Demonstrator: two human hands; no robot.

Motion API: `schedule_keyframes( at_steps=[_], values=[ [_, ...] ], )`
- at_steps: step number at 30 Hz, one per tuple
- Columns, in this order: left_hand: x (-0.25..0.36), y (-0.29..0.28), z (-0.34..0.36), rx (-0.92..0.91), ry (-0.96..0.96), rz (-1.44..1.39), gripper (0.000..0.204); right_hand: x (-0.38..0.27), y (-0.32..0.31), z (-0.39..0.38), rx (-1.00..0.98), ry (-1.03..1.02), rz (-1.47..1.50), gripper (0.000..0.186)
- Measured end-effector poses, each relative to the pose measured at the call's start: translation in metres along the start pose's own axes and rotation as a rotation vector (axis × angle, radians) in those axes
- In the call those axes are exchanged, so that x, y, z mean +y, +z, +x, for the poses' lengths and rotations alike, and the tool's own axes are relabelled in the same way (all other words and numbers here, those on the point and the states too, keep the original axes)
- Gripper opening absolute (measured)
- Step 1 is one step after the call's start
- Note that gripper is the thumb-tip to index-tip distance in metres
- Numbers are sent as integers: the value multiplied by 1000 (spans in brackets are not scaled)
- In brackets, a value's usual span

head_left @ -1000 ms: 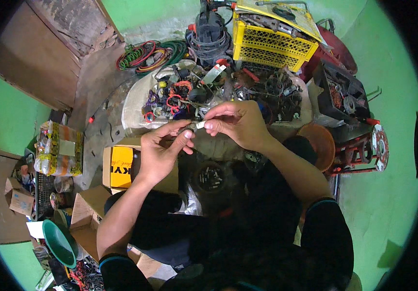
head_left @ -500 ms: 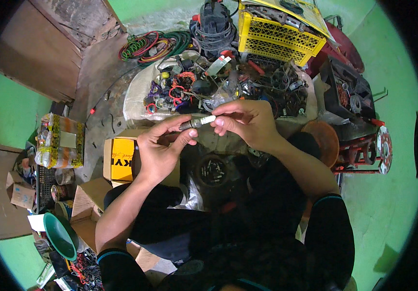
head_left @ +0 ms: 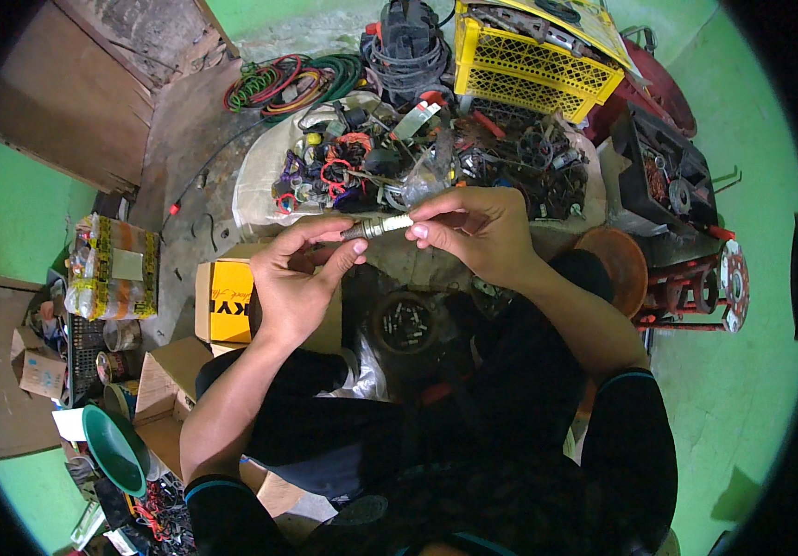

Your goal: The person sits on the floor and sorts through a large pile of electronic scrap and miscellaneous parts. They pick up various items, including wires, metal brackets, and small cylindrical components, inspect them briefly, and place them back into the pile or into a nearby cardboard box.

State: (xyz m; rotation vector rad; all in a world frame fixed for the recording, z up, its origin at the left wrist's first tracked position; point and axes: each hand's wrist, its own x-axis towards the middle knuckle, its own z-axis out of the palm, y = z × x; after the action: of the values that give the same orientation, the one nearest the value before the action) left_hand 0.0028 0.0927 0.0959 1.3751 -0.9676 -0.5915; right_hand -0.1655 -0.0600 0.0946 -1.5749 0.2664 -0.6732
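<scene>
Between both hands, above my lap, a spark plug (head_left: pixel 382 226) is held nearly level, its white ceramic end to the right and its dark threaded end to the left. My left hand (head_left: pixel 295 283) pinches the threaded end between thumb and fingers. The thumb and fingertips of my right hand (head_left: pixel 487 232) close on the ceramic tip. Below the hands, a dark round dish (head_left: pixel 374 326) holds several small whitish pieces, too dim to name.
Beyond the hands, a pale sack (head_left: pixel 253 190) lies under a heap of wires and parts. A yellow crate (head_left: pixel 533 74) stands behind it. To the left are an open cardboard box (head_left: pixel 172 380) and a green basin (head_left: pixel 114 449); an orange-brown bowl (head_left: pixel 617 269) is at right.
The spark plug has shifted slightly right and tilts less. My left fingers now grip closer to its end, and both hands stay on it.
</scene>
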Motion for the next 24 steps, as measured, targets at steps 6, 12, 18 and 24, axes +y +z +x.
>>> schedule_keyframes(
  at_steps=[6, 12, 18, 24],
  values=[
    [0, 2, -1, 14, -23, -37, 23, -1, 1, -1, 15, 24, 36, 17],
    [2, 0, 0, -14, -74, -34, 22, 1, -1, -1, -4, 20, 81, 18],
    [2, -4, 9, -162, -172, 128, 21, -1, -14, 7, -105, 142, -143, 16],
    [-34, -7, -3, -724, -221, 537, 19, 37, -19, -2, -670, 134, -533, 13]
  ],
)
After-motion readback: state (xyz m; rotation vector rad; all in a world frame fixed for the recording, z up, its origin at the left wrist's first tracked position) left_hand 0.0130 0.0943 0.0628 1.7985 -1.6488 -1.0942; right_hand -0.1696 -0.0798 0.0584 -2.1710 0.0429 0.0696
